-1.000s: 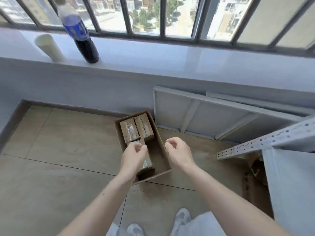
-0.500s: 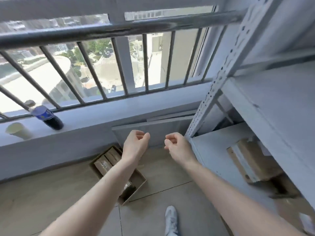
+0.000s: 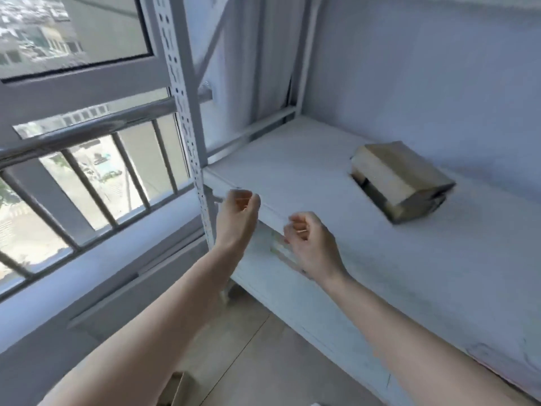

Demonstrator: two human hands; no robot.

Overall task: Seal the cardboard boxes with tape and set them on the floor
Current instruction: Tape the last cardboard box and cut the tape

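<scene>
A small cardboard box (image 3: 402, 180) lies on the white shelf board (image 3: 307, 159) at the right, near the wall. My left hand (image 3: 238, 218) hovers in front of the shelf's front edge with its fingers loosely curled, holding nothing. My right hand (image 3: 311, 244) hangs beside it, a little lower, also loosely curled and empty. Both hands are well to the left of the box and do not touch it. A corner of the open floor carton (image 3: 178, 388) shows at the bottom edge. No tape is in view.
A white perforated rack upright (image 3: 187, 127) stands just left of my left hand. Behind it are the window bars (image 3: 108, 183) and a metal handrail (image 3: 87, 127). A lower shelf (image 3: 292, 288) runs under the top board. Tiled floor (image 3: 234, 347) lies below.
My view has swung up and right from the floor carton to the rack's top shelf. Both empty hands rose with it from above the carton to the shelf's front edge.
</scene>
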